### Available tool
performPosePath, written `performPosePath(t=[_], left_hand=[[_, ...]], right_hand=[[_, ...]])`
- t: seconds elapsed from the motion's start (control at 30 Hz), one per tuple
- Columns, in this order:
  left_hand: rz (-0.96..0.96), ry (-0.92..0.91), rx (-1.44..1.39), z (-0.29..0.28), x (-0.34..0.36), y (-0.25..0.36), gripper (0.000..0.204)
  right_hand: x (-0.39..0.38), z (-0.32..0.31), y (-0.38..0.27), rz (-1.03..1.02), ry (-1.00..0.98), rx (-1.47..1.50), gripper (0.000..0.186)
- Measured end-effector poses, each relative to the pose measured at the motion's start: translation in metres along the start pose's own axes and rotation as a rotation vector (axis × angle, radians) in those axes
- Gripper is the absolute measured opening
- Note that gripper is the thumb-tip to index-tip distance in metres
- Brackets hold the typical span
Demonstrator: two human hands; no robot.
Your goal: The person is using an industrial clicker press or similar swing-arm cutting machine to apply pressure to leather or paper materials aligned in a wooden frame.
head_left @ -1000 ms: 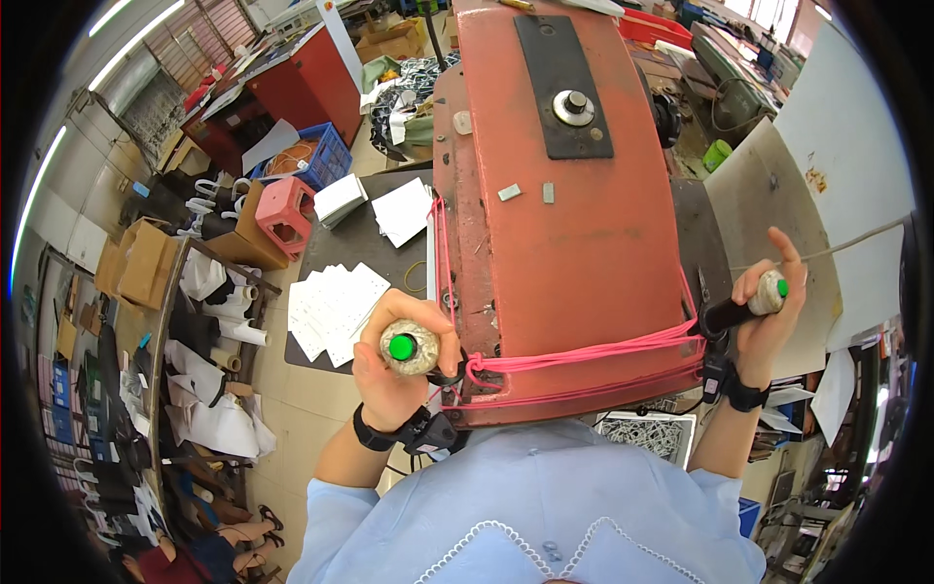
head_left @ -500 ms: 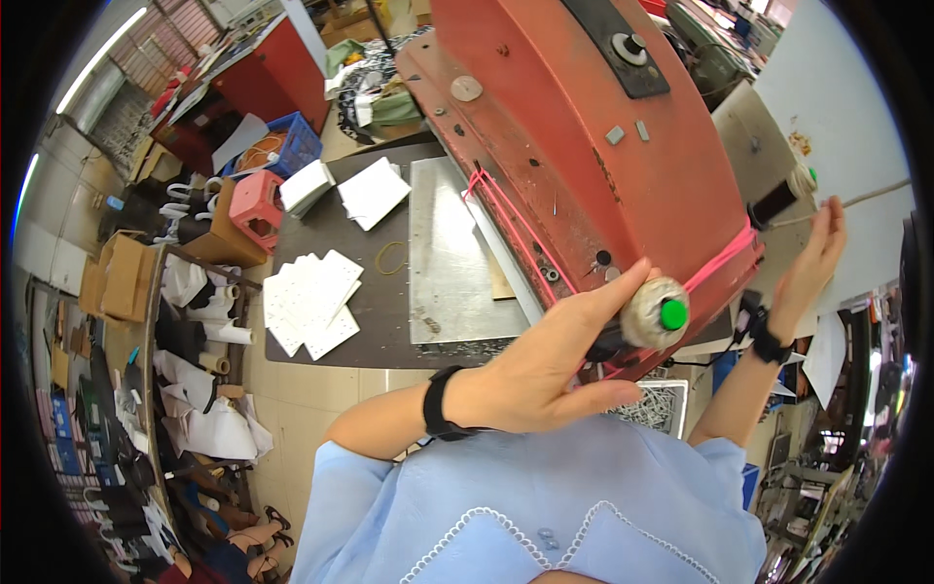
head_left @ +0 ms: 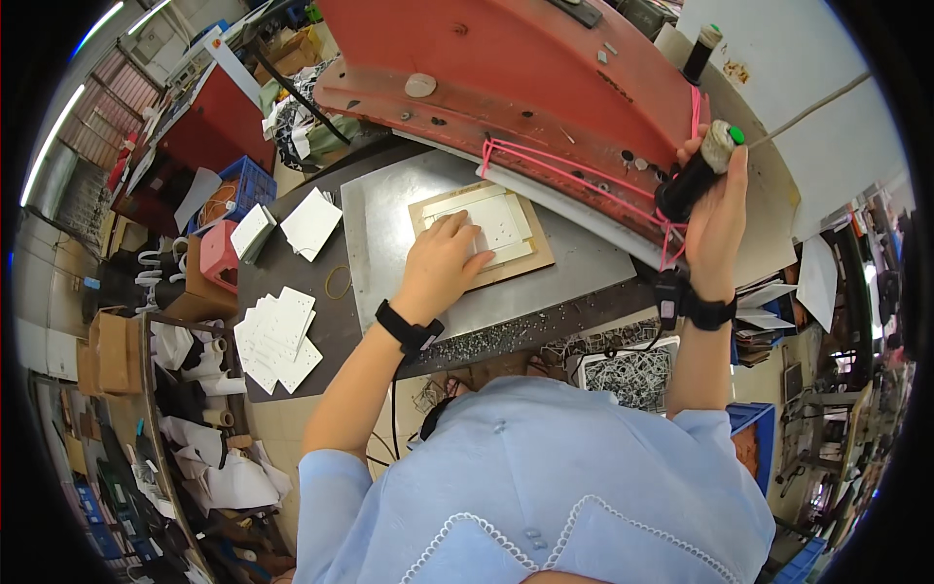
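Note:
My left hand (head_left: 443,263) lies palm down with fingers apart on a white card (head_left: 499,226) with small holes. The card sits inside a pale wooden frame (head_left: 538,258) on a metal plate (head_left: 375,248). At the right, my right hand (head_left: 720,224) wraps round a black handle (head_left: 690,191) with a pale wrapped top and a green button. Part of its grip is hidden behind the handle. That handle is on the end of a large red machine arm (head_left: 545,97). Pink cord (head_left: 574,175) is stretched along the arm's edge.
A second black handle (head_left: 697,60) stands farther along the arm. Loose white cards (head_left: 277,341) and two card stacks (head_left: 311,224) lie left on the dark table. A yellow band (head_left: 338,282) lies beside the plate. Small scraps litter the front edge, above a scrap-filled bin (head_left: 628,375).
The red arm has swung to the right, uncovering the wooden frame. My left hand has left the near handle and come down on the card. My right hand is now on that near handle.

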State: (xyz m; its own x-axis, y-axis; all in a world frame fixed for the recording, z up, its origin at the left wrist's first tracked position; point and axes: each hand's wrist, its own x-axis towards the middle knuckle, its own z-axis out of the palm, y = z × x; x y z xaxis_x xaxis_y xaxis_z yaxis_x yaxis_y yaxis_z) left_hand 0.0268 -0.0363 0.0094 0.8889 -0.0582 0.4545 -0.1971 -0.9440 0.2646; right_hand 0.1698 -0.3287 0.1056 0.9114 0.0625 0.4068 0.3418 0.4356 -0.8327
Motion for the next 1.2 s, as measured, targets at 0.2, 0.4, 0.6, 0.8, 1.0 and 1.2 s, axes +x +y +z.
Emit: performPosePath(t=[0.2, 0.4, 0.6, 0.8, 1.0, 1.2], left_hand=[[0.081, -0.18, 0.139, 0.01, 0.003, -0.004, 0.026], [0.286, -0.078, 0.581, 0.022, -0.001, -0.002, 0.036], [0.039, -0.068, 0.069, 0.012, 0.004, -0.019, 0.039], [-0.452, 0.431, -0.143, -0.071, -0.028, -0.033, 0.031], [-0.525, 0.24, 0.477, -0.146, -0.138, -0.095, 0.033], [-0.517, 0.11, 0.235, -0.141, -0.154, -0.12, 0.041]], right_hand=[[0.0, -0.006, 0.011, -0.225, 0.15, -0.355, 0.051], [-0.088, 0.035, 0.064, 0.166, -0.456, -0.593, 0.02], [-0.104, 0.065, 0.122, -0.266, -0.673, -0.807, 0.014], [-0.105, 0.069, 0.139, -0.219, -0.683, -0.777, 0.012], [-0.089, 0.077, 0.139, -0.199, -0.749, -0.825, 0.008], [-0.072, 0.113, 0.123, -0.207, -0.704, -0.719, 0.01]])
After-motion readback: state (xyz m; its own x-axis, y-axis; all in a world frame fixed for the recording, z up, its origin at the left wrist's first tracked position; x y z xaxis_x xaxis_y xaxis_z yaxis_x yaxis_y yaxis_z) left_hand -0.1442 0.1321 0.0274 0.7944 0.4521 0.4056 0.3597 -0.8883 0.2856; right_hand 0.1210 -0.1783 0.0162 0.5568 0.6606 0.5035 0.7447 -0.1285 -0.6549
